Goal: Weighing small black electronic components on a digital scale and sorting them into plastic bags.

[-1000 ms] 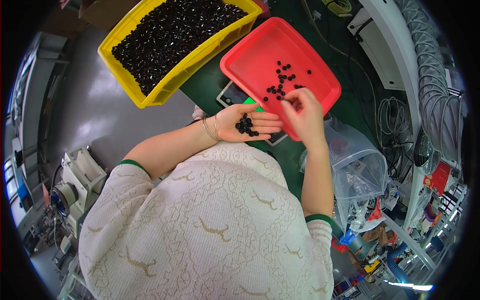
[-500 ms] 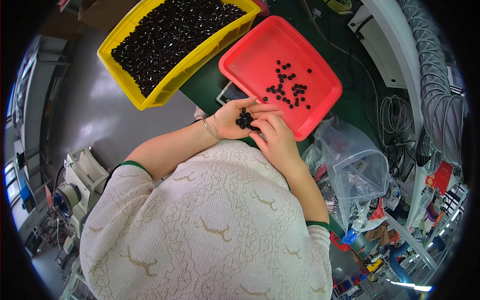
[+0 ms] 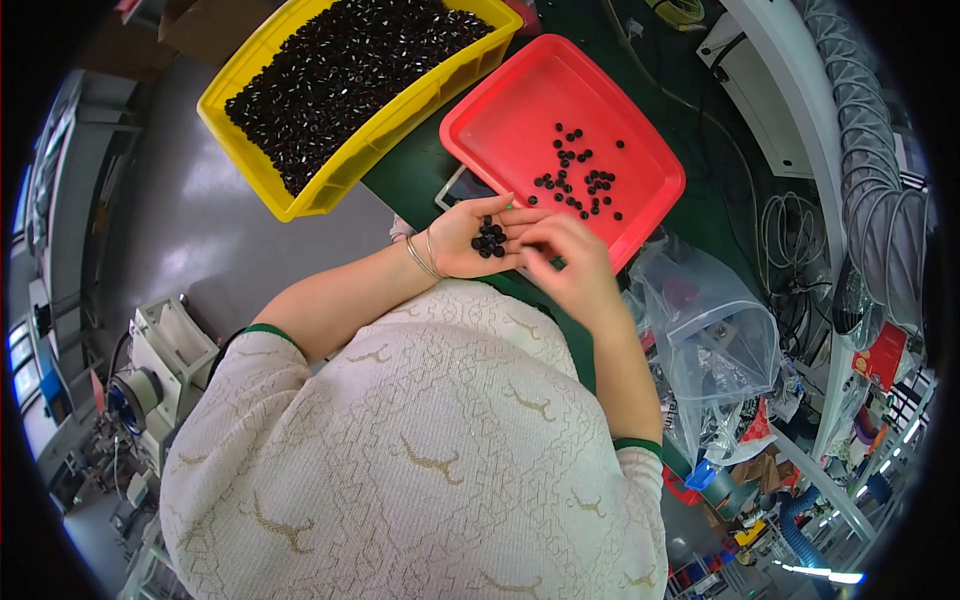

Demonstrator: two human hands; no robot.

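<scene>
My left hand (image 3: pixel 468 238) lies palm up with its fingers stretched out, cradling a small heap of black round parts (image 3: pixel 489 239). Beside its fingertips is my right hand (image 3: pixel 572 262), fingers curled in; dark bits like the same black parts show between them. Beyond both hands rests a shallow red tray (image 3: pixel 500 105), with several more black round parts (image 3: pixel 585 180) scattered over its bottom. A yellow bin (image 3: pixel 262 186) at the far left is heaped with small, shiny dark pieces (image 3: pixel 340 85).
A dark green table (image 3: pixel 405 170) carries the tray. A device with a pale frame (image 3: pixel 455 188) sits partly under the tray's left edge. Clear plastic bags (image 3: pixel 705 320) lie to the right, near coiled cables (image 3: pixel 790 235) and a ribbed hose (image 3: pixel 868 150).
My right hand has drawn away from the left palm, a little to the right, with dark bits now showing in its fingers. The left hand stays in place and its heap looks smaller.
</scene>
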